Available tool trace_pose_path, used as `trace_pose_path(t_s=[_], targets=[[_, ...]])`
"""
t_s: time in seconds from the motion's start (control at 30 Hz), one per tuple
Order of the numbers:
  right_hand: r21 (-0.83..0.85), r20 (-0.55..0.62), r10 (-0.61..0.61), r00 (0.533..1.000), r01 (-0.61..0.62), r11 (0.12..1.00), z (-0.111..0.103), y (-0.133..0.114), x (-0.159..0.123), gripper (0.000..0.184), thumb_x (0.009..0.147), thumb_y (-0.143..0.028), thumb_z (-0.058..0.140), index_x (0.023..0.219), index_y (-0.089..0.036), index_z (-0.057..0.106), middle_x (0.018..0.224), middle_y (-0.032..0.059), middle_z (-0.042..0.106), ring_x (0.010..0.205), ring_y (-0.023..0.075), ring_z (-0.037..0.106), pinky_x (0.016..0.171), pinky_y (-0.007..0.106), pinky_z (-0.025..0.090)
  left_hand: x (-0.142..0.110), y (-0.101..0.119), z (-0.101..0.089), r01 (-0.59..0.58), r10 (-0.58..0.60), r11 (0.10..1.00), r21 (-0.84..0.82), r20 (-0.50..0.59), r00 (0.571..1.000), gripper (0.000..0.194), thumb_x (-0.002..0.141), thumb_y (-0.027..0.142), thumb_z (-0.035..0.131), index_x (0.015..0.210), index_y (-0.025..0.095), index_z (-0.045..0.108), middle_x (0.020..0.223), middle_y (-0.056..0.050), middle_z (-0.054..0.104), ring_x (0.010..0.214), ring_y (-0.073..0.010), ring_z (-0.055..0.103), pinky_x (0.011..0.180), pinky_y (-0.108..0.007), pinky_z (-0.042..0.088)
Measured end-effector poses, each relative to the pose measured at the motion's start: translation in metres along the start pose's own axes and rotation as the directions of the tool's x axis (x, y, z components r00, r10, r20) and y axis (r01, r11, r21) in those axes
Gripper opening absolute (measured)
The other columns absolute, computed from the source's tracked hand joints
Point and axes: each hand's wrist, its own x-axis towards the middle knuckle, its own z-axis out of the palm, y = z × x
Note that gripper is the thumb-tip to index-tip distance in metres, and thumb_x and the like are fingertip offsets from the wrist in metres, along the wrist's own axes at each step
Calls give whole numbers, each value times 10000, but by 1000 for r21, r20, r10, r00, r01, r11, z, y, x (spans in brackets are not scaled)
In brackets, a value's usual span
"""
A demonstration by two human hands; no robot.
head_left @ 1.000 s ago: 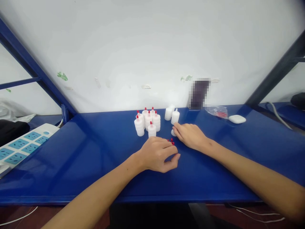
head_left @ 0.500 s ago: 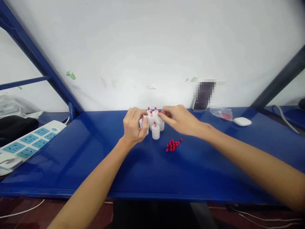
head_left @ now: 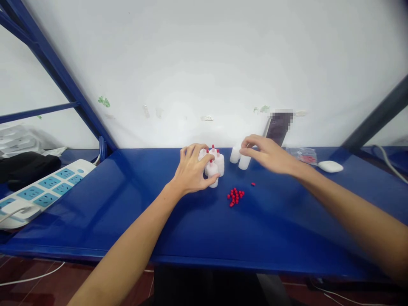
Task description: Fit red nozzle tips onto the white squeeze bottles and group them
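Red-capped bottles [head_left: 220, 165] near the surface [head_left: 197, 229]'s back edge, left hand [head_left: 190, 171] around them, right hand [head_left: 269, 156] at uncapped bottles [head_left: 244, 163], both grips unclear.

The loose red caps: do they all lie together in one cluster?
No, one cap lies apart on the blue tabletop, to the right of the cluster.
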Motion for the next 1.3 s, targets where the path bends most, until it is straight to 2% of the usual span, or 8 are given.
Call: trace_pose_path(t_s=[0.2, 0.27, 0.37, 0.5, 0.73, 0.93, 1.13, 1.3], targets=[[193, -260, 179, 949, -130, 972, 7, 64, -12, 327, 850, -402, 545, 663, -228, 341, 611, -38, 374, 602, 146, 375, 596, 295, 296, 0, -5, 2, 21, -20, 999, 39, -6, 1000, 417, 777, 426, 681, 1121, 195, 631, 1275, -159, 534, 1184, -370, 448, 962, -524, 334], [190, -281, 228, 932, -179, 965, 16, 76, -16, 287, 858, -422, 554, 712, -224, 407, 632, -43, 410, 595, 139, 384, 598, 294, 305, -1, -8, 1, 19, -18, 999, 40, -28, 999, 483, 782, 442, 678, 1193, 197, 611, 1273, -164, 534, 1174, -366, 462, 956, -523, 343], [223, -205, 278, 938, -232, 947, 28, 83, -20, 242, 880, -460, 532, 916, -221, 536, 804, -13, 550, 690, 157, 488, 660, 297, 372, 1, -5, -3, -28, 32, 999, 23, -163, 986, 491, 793, 426, 653, 1214, 180, 598, 1222, -171, 558, 1114, -335, 510, 922, -493, 385], [215, -82, 270, 959, -247, 945, 37, 87, -21, 320, 888, -486, 512, 1004, -201, 598, 959, 33, 610, 875, 198, 546, 782, 321, 402, 3, 20, -5, -239, 192, 967, -86, -372, 908, 170, 794, 254, 601, 941, 174, 631, 843, -63, 618, 762, -192, 555, 702, -340, 432], [205, -128, 243, 962, -214, 955, 47, 90, -16, 412, 861, -567, 550, 1030, -198, 625, 832, -2, 586, 728, 170, 517, 714, 310, 400, -4, 78, 10, -456, 446, 830, -321, -111, 888, 153, 861, 258, 532, 779, 169, 626, 631, -7, 555, 573, -144, 472, 518, -289, 381], [107, -135, 194, 972, -181, 978, 56, 88, -12, 370, 877, -519, 529, 1019, -193, 629, 872, 36, 626, 806, 208, 572, 777, 336, 439, 13, 84, 21, -80, 171, 922, -379, 213, 962, 177, 929, 250, 518, 964, 169, 672, 845, -46, 654, 781, -182, 596, 719, -316, 509], [-5, -136, 242, 961, -245, 970, 38, 98, -22, 217, 851, -404, 490, 822, -205, 571, 855, 35, 589, 858, 223, 547, 816, 359, 409, 61, 84, 48, -8, 126, 977, -211, 552, 824, 197, 908, 275, 627, 1035, 142, 698, 992, -112, 691, 917, -269, 679, 751, -368, 552], [-42, -140, 224, 964, -232, 972, 33, 100, -27, 212, 833, -403, 486, 809, -207, 563, 905, 53, 554, 950, 254, 513, 857, 379, 388, 76, 90, 63, -14, 147, 975, -223, 589, 794, 115, 898, 201, 626, 897, 162, 734, 942, -103, 711, 856, -259, 707, 701, -342, 559]])
